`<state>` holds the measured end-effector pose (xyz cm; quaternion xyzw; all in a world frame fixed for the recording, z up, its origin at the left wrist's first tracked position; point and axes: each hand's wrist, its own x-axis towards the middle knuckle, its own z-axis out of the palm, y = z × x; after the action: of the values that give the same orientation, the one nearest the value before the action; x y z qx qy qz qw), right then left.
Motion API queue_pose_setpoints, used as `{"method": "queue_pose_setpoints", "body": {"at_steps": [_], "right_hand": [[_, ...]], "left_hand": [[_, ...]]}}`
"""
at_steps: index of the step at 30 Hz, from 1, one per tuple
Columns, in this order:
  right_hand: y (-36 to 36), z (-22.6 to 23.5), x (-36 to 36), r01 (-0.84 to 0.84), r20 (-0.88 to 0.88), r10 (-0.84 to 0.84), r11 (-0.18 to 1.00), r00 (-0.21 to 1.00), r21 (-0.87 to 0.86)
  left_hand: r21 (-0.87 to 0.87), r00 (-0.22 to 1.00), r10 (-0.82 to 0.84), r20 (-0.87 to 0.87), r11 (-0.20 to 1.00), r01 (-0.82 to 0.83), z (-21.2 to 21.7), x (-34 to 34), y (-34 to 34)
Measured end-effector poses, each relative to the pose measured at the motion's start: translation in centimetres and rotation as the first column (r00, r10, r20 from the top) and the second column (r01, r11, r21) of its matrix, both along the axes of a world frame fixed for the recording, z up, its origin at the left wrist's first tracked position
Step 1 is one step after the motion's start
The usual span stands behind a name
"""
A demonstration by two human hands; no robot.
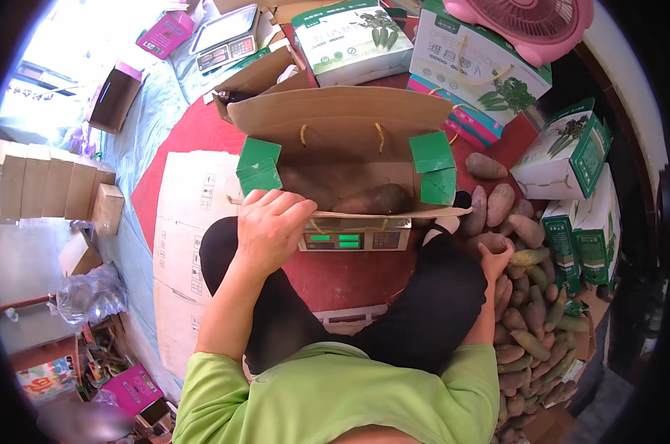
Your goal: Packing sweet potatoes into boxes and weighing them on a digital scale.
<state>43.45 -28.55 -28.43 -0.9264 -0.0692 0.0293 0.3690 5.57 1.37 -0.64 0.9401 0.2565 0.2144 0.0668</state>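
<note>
An open cardboard box (335, 111) with green end flaps and yellow rope handles stands in front of me, lid raised at the back. Inside, several radishes (376, 200) lie in shadow at the bottom. Under the box sits a digital scale (355, 238) with a lit green display. My left hand (270, 226) is closed over the box's near edge at its left side. To the right, my right hand (495, 257) has its fingers round a brownish radish (490, 241) at the near-left of a pile of pinkish-brown and greenish radishes (531, 318).
Printed white-and-green cartons (350, 44) stand behind the box and at the right (564, 152). A pink fan (531, 26) is at the far right. Flattened cardboard (180, 259) lies on the left over blue sheeting. Brown boxes (43, 181) line the far left, near a second scale (224, 41).
</note>
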Motion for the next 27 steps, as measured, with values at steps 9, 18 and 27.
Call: {"method": "queue_pose_setpoints", "body": {"at_steps": [9, 18, 27], "right_hand": [[5.5, 16.8, -0.1, -0.301, 0.097, 0.304, 0.749, 0.948, 0.590], [17.1, 33.0, -8.2, -0.684, 0.261, 0.728, 0.371, 0.634, 0.629], [25.8, 30.4, -13.4, -0.972, 0.153, 0.988, 0.049, 0.014, -0.228]], "left_hand": [[0.016, 0.997, -0.068, 0.026, 0.998, 0.068, -0.3, -1.0, -0.1], [0.058, 0.994, -0.075, 0.083, 0.996, 0.070, -0.8, -1.5, 0.1], [0.062, 0.995, -0.069, 0.067, 0.996, 0.065, -0.8, -1.6, 0.1]]}}
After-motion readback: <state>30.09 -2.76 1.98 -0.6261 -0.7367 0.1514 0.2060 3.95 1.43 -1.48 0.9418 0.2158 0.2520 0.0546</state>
